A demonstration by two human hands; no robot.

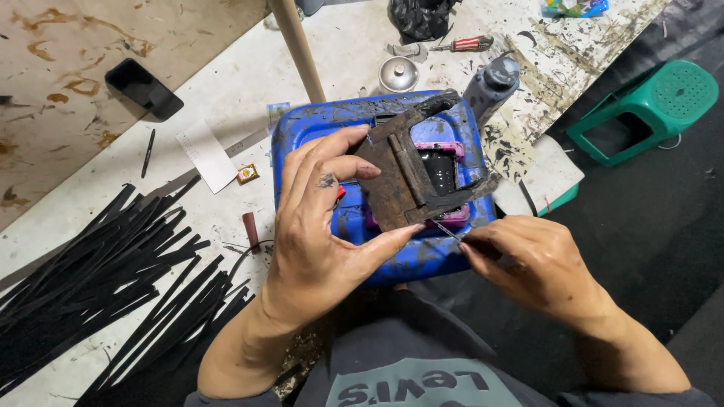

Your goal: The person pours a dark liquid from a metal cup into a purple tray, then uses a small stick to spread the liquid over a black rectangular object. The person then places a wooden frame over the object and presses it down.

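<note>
My left hand (324, 226) grips a dark, stained wooden block tool (403, 177) with a raised rib down its middle, holding it over a blue plastic tub (309, 128). My right hand (535, 264) pinches a thin black strip (446, 230) that runs under the lower edge of the block. Inside the tub sits a pink-rimmed container of black liquid (445, 169), partly hidden by the block.
A large pile of black strips (113, 271) lies at the left on the stained white table (226, 75). A black phone (143, 88), a pen (148, 153), paper (206, 154), a grey bottle (492, 84), a screwdriver (464, 44), a metal lid (398, 74) and a wooden pole (298, 47) surround the tub. A green stool (648, 109) stands right.
</note>
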